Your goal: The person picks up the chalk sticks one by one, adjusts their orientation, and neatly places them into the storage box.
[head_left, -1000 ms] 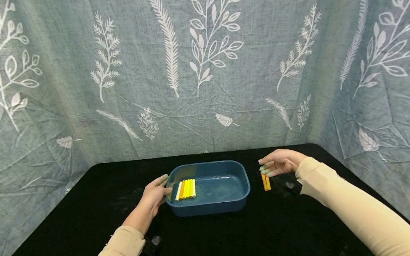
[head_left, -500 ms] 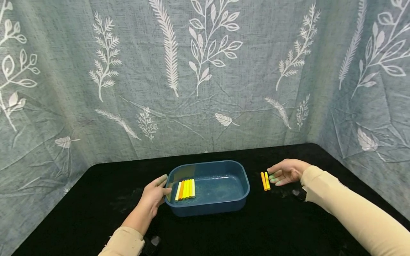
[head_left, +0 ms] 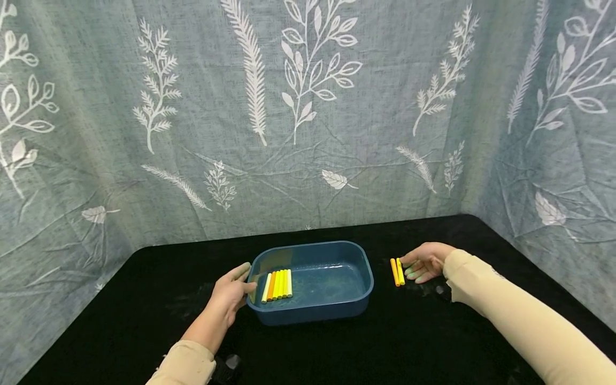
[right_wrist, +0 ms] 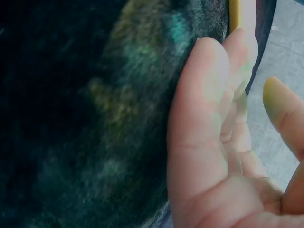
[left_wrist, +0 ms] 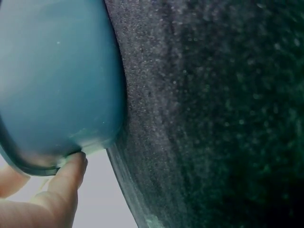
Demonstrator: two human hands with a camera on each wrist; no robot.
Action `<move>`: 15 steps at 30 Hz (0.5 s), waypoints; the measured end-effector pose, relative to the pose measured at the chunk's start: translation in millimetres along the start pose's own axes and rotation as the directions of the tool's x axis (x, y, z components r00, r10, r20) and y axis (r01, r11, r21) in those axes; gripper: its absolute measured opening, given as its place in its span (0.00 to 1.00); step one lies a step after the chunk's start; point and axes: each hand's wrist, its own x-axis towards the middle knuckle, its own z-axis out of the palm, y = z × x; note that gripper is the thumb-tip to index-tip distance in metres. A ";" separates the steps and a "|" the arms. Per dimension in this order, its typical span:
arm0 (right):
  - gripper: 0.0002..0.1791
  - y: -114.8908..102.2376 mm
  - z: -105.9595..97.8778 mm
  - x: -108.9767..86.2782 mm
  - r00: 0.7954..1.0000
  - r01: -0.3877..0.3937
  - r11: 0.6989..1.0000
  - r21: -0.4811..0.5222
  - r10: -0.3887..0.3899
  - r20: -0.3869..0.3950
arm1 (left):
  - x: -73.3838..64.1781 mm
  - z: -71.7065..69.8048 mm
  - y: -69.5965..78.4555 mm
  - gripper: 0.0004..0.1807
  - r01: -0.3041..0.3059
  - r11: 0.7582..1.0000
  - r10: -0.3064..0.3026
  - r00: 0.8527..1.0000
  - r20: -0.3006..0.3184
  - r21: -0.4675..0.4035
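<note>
A blue plastic tub sits on the black-covered table. Along its left side lies a row of chalk sticks, white, orange and yellow. My left hand grips the tub's left end, thumb over the rim; the left wrist view shows fingers against the tub wall. To the right of the tub lie an orange chalk stick and a yellow chalk stick, side by side. My right hand is just right of them, fingertips near the yellow one, thumb apart from the fingers in the right wrist view.
A grey-green curtain with white leaf prints hangs behind and beside the table. Coloured dust marks the black cloth. Green and yellow smudges colour the right fingertips.
My right hand has come down beside the two loose chalk sticks, first moving right, then slightly back left towards them. The left hand and tub stay in place.
</note>
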 end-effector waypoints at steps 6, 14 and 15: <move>0.18 0.6 5.9 7.5 1.000 0.019 0.999 -0.040 -0.019 -0.005 | -1.4 -4.7 -3.8 0.35 -0.005 1.000 0.005 1.000 0.020 0.004; 0.10 -3.8 6.0 8.4 0.997 0.004 0.991 -0.132 -0.014 -0.079 | 3.2 -0.8 -0.7 0.35 0.001 1.000 -0.001 0.999 0.039 0.000; 0.09 -4.5 5.4 8.1 0.996 -0.002 0.990 -0.138 -0.011 -0.089 | 4.1 0.4 0.2 0.35 0.000 1.000 0.000 0.999 0.042 -0.002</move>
